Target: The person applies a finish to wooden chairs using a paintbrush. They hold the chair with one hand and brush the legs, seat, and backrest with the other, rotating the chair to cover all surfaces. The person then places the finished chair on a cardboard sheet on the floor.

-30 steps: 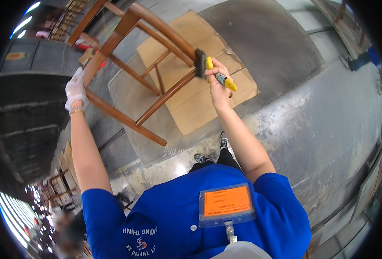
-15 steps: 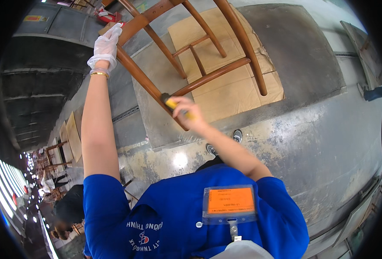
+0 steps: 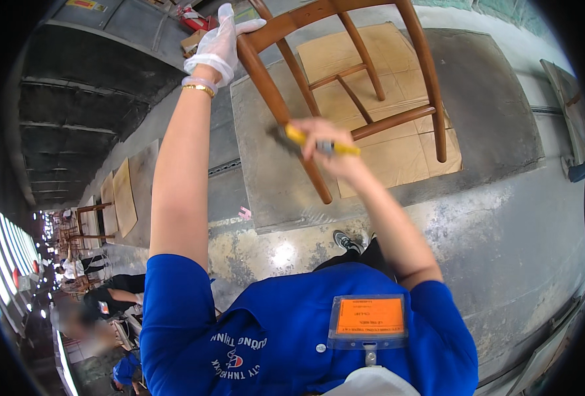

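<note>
A brown wooden chair frame (image 3: 266,80) is tilted in front of me, its legs pointing toward me. My left hand (image 3: 218,49), in a thin white glove, holds the frame at its upper left corner, with one finger sticking up and another lying along the wood. My bare right hand (image 3: 322,142) is closed around a yellow-handled brush (image 3: 298,134). Its dark head, smeared by motion, lies across the left leg, below the corner my left hand holds. The bristle tips cannot be made out clearly.
Flattened cardboard (image 3: 411,155) lies under the chair on a dark grey mat (image 3: 497,125). Boards (image 3: 125,198) and wooden furniture stand at the left, where other people (image 3: 111,297) are. A panel (image 3: 563,99) leans at the far right. My shoes (image 3: 346,241) are on the worn floor.
In the picture, the chair and both my hands have shifted right. My right hand and the brush are higher along the leg. My left hand's fingers have spread at the corner.
</note>
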